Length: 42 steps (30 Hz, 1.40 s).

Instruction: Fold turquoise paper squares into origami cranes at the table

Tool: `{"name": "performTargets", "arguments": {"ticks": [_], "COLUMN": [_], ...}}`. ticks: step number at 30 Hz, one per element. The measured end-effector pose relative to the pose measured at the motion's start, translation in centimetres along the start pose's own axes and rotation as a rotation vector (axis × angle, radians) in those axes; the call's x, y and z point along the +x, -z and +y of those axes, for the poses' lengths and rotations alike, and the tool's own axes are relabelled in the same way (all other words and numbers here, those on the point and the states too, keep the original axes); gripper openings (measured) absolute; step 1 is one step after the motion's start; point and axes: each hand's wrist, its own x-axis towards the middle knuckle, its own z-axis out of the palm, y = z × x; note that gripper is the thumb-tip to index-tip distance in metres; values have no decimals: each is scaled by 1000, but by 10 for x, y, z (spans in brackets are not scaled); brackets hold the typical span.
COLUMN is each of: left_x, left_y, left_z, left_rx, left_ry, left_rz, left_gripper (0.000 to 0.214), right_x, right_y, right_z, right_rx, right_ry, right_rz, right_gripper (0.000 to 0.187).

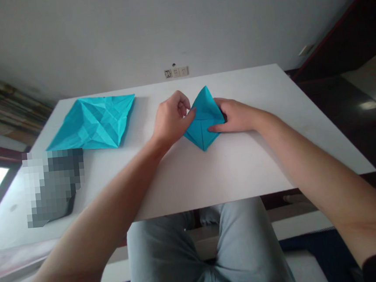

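A turquoise sheet of origami paper (205, 108), folded into a kite shape with a crease down its lower half, is between my hands over the white table. My left hand (173, 116) is at its left edge, fingers curled and thumb against the paper. On the opposite side, my right hand (236, 114) grips the paper, with the thumb on top and the other fingers partly hidden behind it. The paper's upper point stands toward the wall, and its lower point faces me.
Another turquoise sheet (97, 122), opened out and covered in creases, lies at the table's left. Nearer me is a dark, pixelated object (55, 187). Wall sockets (176, 72) sit just beyond the far edge of the white table (217, 178).
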Motion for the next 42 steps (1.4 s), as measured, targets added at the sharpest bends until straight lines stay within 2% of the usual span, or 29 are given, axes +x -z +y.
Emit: {"name": "performTargets", "arguments": {"ticks": [6,8,10,15,18,22,27,29,33,38,42], "left_x": [-3,-4,-4,-2,-1,0,1,1,1,2,0], "left_y": [-7,-7,-6,-4,-4,-3,-1,0,2,-1,-2], "left_z": [6,10,12,11,8,3,-8,-12,-16,-14,-12], "left_rx": [-22,-32,-55,-77,-94,-122,-90,-35,75,153,170], "left_ry": [31,20,3,-20,-6,-11,-112,-153,-211,-294,-279], "left_rz": [-7,-22,-34,-57,-62,-107,-201,-243,-302,-356,-433], "left_gripper": [10,12,11,7,18,28,33,32,35,49,60], "right_x": [-3,-3,-2,3,5,5,4,4,5,6,8], "right_y": [-2,-2,-3,-5,-6,-8,-10,-9,-7,-6,-3], "right_z": [-3,-3,-2,8,11,14,22,25,29,30,31], "right_rx": [99,108,92,23,19,82,226,243,232,240,294], "right_ry": [36,44,10,-98,-110,-137,-151,-135,-99,-104,-139], "right_rz": [-50,-49,-17,130,170,198,209,193,193,229,229], "right_gripper": [83,87,79,39,29,32,67,73,69,54,41]}}
